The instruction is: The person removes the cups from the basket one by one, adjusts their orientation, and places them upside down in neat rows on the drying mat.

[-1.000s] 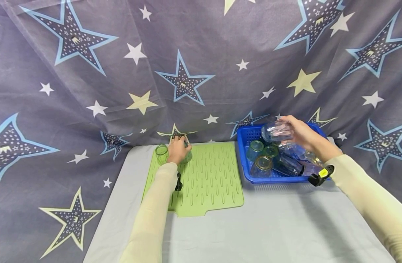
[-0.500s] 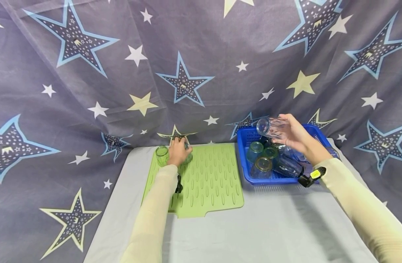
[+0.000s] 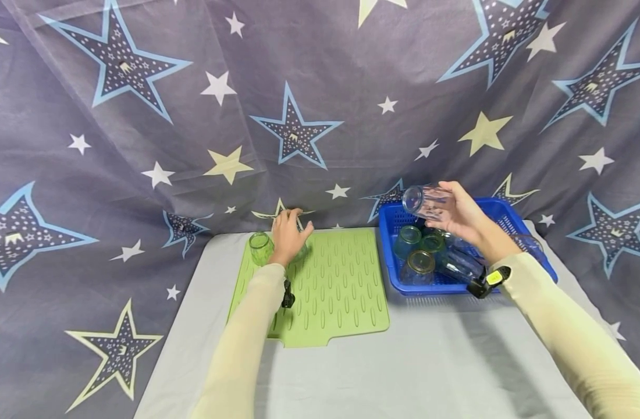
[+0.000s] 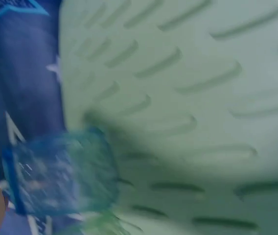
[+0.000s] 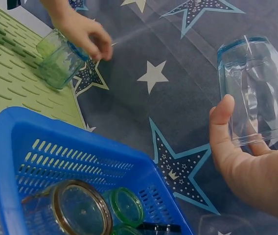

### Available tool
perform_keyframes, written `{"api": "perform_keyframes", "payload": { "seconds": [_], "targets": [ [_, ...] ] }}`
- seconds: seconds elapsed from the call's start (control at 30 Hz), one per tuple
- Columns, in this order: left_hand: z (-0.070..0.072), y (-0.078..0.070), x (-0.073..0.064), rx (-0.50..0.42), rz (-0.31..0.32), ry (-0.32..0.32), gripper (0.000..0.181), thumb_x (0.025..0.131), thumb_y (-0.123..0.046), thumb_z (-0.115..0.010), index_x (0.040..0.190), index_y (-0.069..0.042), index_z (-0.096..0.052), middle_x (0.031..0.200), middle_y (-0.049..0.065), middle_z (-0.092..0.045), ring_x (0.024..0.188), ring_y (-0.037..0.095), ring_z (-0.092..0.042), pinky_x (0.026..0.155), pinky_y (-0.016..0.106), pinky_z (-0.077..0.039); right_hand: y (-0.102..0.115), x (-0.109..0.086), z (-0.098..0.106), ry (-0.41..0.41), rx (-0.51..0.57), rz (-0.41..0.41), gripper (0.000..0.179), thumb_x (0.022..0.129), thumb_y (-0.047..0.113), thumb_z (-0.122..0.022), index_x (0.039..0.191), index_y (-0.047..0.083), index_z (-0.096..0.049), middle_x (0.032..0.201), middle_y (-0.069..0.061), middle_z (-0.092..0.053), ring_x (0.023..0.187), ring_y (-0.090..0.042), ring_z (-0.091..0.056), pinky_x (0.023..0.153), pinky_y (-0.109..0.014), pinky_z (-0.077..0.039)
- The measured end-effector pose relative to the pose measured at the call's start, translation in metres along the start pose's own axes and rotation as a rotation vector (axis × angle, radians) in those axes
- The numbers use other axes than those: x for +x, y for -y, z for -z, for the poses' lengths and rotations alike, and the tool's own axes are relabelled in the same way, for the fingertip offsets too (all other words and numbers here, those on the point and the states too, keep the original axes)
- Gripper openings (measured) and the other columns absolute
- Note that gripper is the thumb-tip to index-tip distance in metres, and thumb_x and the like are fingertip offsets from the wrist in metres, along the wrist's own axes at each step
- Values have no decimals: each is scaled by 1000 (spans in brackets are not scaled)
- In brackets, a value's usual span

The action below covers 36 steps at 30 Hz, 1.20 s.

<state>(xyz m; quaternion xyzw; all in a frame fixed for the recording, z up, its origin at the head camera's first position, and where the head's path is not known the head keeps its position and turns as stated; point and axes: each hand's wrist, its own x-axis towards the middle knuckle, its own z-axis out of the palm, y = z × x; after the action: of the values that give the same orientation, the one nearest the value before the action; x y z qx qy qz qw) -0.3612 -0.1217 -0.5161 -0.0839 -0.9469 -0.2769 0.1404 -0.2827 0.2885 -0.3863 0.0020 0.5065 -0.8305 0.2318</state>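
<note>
A clear drinking glass (image 5: 256, 83), tipped on its side in the head view, is held by my right hand (image 3: 466, 218) above the blue basket (image 3: 398, 285). Its thumb lies along one side of the glass, with fingers on the other. On the green drying mat (image 3: 336, 279) stands a bluish glass (image 4: 60, 171), mostly hidden under my left hand (image 3: 290, 235) in the head view. The left fingers are loosely spread at its top, and the left wrist view shows them beside the rim. To its left stands a green-tinted glass (image 3: 260, 249).
Inside the basket are several glasses, among them an amber-rimmed glass (image 3: 419, 265), a green-rimmed glass (image 3: 408, 235) and a dark glass (image 3: 460, 265) on its side. A star-print cloth (image 3: 309, 192) hangs right behind mat and basket.
My right hand has lifted the clear glass slightly and carried it left, over the basket's back-left part. My left hand's fingers have spread and come off the bluish glass.
</note>
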Motion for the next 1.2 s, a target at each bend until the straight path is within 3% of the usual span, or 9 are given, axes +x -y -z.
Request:
{"api": "perform_keyframes", "payload": {
  "seconds": [0.1,0.2,0.33,0.67,0.73,0.83,0.93,1.07,1.2],
  "targets": [
    [1,-17,5,-99,-45,-61,49,100,-36,-60,141,-11,-54,141,15,-50,132,34,-46,112,54,-37,-1,2,-3,-6,-16,-3,36,107,45,-34,111,23,-62,109,3,-69,103,-12,-68,102,-36,-48],
    [4,-38,9,-176,-92,-106,48,99,-36,-59,141,-14,-55,142,12,-51,131,31,-48,110,51,-41,-3,5,-5,-8,-21,1,35,107,45,-34,113,23,-60,109,5,-69,103,-11,-67,125,-49,-24],
    [8,-67,13,-258,-170,-138,50,98,-38,-59,142,-15,-55,143,9,-52,132,28,-50,110,47,-43,-5,10,-9,-21,-25,5,33,107,47,-35,118,22,-54,111,5,-66,104,-11,-65,128,-53,0],
    [15,-124,9,-409,-351,-97,62,94,-44,-59,147,-13,-50,148,3,-49,135,23,-50,111,44,-43,-11,22,-23,-57,-35,-10,39,107,46,-31,132,19,-42,159,-15,-25,140,-26,-35,129,-51,-6],
    [17,-134,8,-434,-381,-89,64,93,-44,-60,147,-12,-49,148,4,-49,134,25,-51,111,44,-43,-12,24,-25,-52,-27,-9,36,107,45,-30,129,20,-44,157,-14,-31,145,-28,-32,128,-52,-4],
    [18,-146,7,-467,-427,-80,65,92,-41,-61,148,-11,-48,148,5,-49,134,27,-51,111,44,-43,-14,26,-26,-35,-12,-10,35,108,43,-30,122,20,-52,134,-6,-58,133,-23,-51,128,-52,-6],
    [18,-156,6,-476,-462,-78,65,91,-40,-63,148,-14,-48,148,5,-50,134,23,-50,112,41,-43,-15,27,-29,-22,-23,-11,37,108,42,-32,112,21,-62,107,3,-70,102,-13,-66,120,-46,-34],
    [17,-168,5,-483,-502,-74,65,91,-40,-65,148,-16,-48,147,5,-51,132,22,-51,111,39,-44,-18,31,-34,-25,-35,-16,36,108,42,-33,114,20,-61,108,2,-69,99,-14,-68,85,-32,-56],
    [15,-176,3,-478,-528,-58,64,91,-38,-66,148,-17,-48,147,5,-51,131,23,-52,110,39,-45,-21,34,-39,-34,-43,-22,35,108,43,-32,124,17,-51,112,0,-64,100,-14,-67,81,-30,-56]
  ]
}}
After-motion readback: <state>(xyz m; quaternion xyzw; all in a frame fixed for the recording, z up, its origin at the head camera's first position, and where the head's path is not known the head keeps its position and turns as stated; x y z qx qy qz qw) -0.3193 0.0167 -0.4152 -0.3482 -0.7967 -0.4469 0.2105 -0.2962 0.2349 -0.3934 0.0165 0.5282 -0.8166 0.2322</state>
